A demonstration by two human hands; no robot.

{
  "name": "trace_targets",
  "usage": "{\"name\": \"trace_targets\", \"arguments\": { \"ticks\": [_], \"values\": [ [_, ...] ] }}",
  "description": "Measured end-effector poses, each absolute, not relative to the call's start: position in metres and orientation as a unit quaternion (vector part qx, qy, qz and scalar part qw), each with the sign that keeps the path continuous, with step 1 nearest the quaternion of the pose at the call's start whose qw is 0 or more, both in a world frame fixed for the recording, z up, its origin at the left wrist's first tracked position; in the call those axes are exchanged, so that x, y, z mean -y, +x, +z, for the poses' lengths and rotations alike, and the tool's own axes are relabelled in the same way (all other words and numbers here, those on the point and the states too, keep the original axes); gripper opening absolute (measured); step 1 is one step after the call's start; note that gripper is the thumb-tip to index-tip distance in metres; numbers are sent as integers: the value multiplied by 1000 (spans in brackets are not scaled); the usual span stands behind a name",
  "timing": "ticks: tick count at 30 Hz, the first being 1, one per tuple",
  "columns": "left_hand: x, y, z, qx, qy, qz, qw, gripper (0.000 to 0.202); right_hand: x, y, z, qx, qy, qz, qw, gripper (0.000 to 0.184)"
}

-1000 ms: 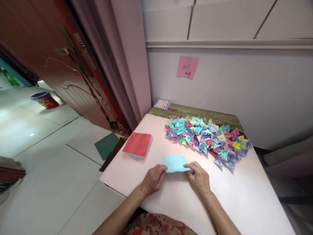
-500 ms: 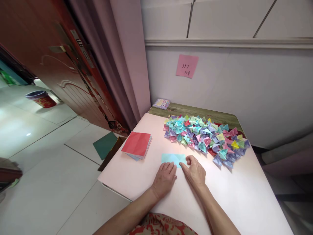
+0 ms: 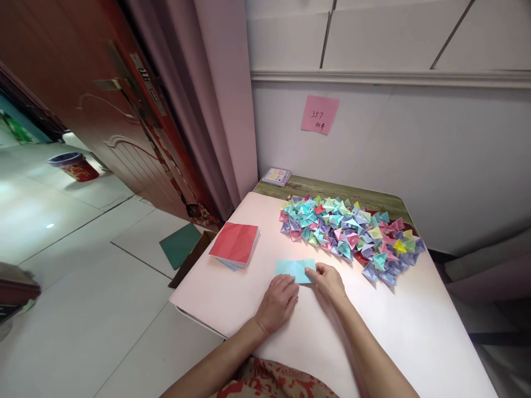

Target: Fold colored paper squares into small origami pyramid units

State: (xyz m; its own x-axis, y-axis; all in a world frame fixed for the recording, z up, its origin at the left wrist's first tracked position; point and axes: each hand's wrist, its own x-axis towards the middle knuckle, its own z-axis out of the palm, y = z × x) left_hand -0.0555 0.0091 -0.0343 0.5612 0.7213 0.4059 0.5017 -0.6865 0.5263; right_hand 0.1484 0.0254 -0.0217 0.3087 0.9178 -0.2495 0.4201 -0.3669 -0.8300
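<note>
A light blue sheet of paper (image 3: 295, 267), folded into a rectangle, lies on the pale table (image 3: 232, 304) in front of me. My left hand (image 3: 279, 301) rests flat at the paper's lower left edge, fingertips on it and fingers stretched out. At the right end, my right hand (image 3: 329, 281) pinches the paper, thumb on top and the other fingers behind the edge. Behind my hands spreads a pile of small folded paper pieces (image 3: 348, 226) in many colours. Left of the blue paper sits a stack of square paper (image 3: 235, 243), red on top.
A pack of printed cards (image 3: 276, 177) lies at the table's back left corner. A pink note (image 3: 319, 115) is stuck to the wall. Beside the table's left edge stands an open box with a green flap (image 3: 180, 246). A brown door (image 3: 95, 99) and a bin (image 3: 74, 167) are farther left.
My right thumb and fingers have closed on the paper's right end, where they were spread over its corner before. The left hand stays on the lower edge. The view has shifted slightly.
</note>
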Motion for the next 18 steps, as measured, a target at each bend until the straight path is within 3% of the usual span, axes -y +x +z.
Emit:
{"name": "trace_targets", "arguments": {
  "ticks": [3, 7, 9, 13, 16, 18],
  "values": [
    [-8, -50, -16, -439, 766, 379, 278, 15, -21, 145, -17, 439, -720, 379, 380, 42],
    [-14, -30, 15, -493, 482, 342, 638, 36, -17, 128, 0, 329, -649, 414, 547, 43],
    [-21, -21, 28, -456, 350, 357, 736, 42, -13, 118, 9, 301, -610, 442, 585, 41],
    [-37, -19, 45, -431, 290, 423, 742, 42, 2, 114, 20, 370, -563, 451, 586, 39],
    [-43, -28, 55, -445, 292, 412, 740, 42, 12, 129, 24, 466, -522, 397, 594, 55],
    [-43, -33, 62, -444, 300, 395, 747, 42, 14, 140, 27, 545, -515, 341, 566, 54]
  ]
}}
